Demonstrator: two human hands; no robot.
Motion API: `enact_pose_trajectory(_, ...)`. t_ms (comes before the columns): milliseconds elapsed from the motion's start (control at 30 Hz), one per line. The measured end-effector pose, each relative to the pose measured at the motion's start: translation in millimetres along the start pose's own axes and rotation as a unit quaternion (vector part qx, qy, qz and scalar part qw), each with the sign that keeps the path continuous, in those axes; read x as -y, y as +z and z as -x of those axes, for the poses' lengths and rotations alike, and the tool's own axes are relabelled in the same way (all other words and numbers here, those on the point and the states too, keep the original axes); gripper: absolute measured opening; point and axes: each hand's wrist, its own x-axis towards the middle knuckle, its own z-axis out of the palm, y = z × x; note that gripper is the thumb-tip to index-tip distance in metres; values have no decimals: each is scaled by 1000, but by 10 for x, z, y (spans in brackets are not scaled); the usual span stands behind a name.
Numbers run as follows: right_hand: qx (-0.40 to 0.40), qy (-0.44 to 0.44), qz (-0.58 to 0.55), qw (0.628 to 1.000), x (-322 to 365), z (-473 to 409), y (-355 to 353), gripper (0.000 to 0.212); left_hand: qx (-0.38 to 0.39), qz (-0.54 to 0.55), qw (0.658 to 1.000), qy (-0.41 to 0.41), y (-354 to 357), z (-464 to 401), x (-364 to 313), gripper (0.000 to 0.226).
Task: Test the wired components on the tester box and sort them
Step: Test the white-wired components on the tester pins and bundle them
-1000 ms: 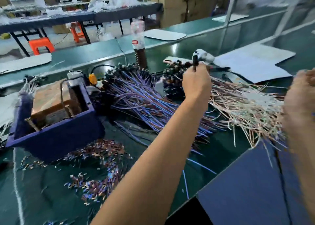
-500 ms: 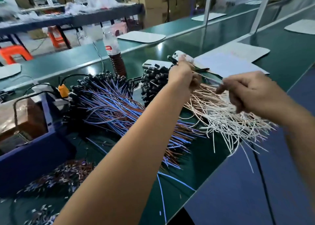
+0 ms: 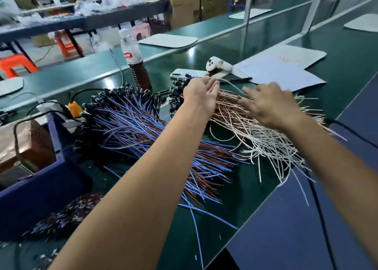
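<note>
A heap of wired components with white and brown leads (image 3: 259, 138) lies on the green bench, its black heads (image 3: 177, 93) at the far end. My left hand (image 3: 201, 94) hovers over those heads with its fingers straight and nothing gripped. My right hand (image 3: 268, 106), blurred, spreads its fingers flat over the same heap. One thin white lead (image 3: 233, 85) runs between the two hands. A second heap with blue and brown leads (image 3: 143, 130) lies to the left. The brown tester box (image 3: 26, 145) sits in a blue bin (image 3: 41, 190) at the far left.
A bottle (image 3: 135, 65) stands behind the blue heap. Beyond the hands lie a phone (image 3: 190, 73), a white handheld device (image 3: 216, 64) and paper sheets (image 3: 282, 71). An orange plug (image 3: 74, 107) sits by the bin. Cut wire scraps (image 3: 61, 214) litter the near left.
My left hand has let go of the component it pinched and has opened. My right hand has unclenched and dropped flat over the white-brown heap.
</note>
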Motion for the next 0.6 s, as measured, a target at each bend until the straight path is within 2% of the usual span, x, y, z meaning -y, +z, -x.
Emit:
enact_pose_trajectory(67, 124, 1, 10, 992, 50, -18, 147, 100, -13, -16, 1000, 8, -2, 65, 9, 24)
enact_pose_trajectory(100, 146, 5, 1, 989, 51, -23, 203, 108, -22, -25, 999, 16, -1, 78, 18, 27)
enact_pose_trajectory(167, 136, 10, -10, 991, 66, -14, 241, 114, -37, -39, 998, 22, -36, 115, 20, 28)
enact_pose_trajectory(233, 99, 22, -14, 995, 92, 1, 183, 116, -36, -57, 998, 19, -87, 208, 11, 14)
enact_pose_trajectory(300, 54, 30, -24, 998, 151, 41, 87, 114, -22, -71, 997, 16, -179, 332, -7, 11)
enact_pose_trajectory(400, -65, 1, -62, 996, 352, 147, -68, 87, -5, -75, 997, 16, -409, 536, -66, 17)
enact_pose_trajectory(500, -215, -61, -163, 961, 772, 306, -197, 43, -8, -119, 992, 30, -808, 788, -259, 21)
enact_pose_trajectory(567, -252, -116, -205, 939, 1207, 486, -259, 26, -21, -173, 983, 56, -1145, 987, -467, 18)
enact_pose_trajectory(600, -242, -149, -223, 932, 1447, 598, -272, 22, -23, -206, 976, 67, -1317, 1097, -581, 18)
